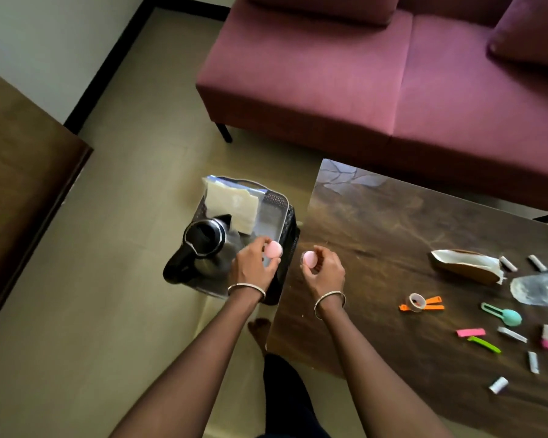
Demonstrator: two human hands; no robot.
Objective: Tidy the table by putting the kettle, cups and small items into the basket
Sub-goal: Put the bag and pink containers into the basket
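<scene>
A dark basket (290, 230) stands on the floor at the left end of the wooden table (377, 235). Inside it sit a black kettle (200, 248) and a flat beige packet (231, 203). My left hand (253, 268) hovers over the basket, shut on a small pink cup (273, 249). Over the table's left edge, my right hand (325, 271) holds a second pink cup (309, 259). Several small items lie at the table's right: a tape roll (416, 302) on orange clips, a teal tool (503, 315), a green clip (484, 344), a pink strip (470, 332).
A torn paper bag (465, 267) and a clear plastic bag (538, 289) lie on the table's right side with several small white tubes. A maroon sofa (377, 74) stands behind the table. A brown cabinet (19, 200) is at the left. My foot (260, 330) is beside the table.
</scene>
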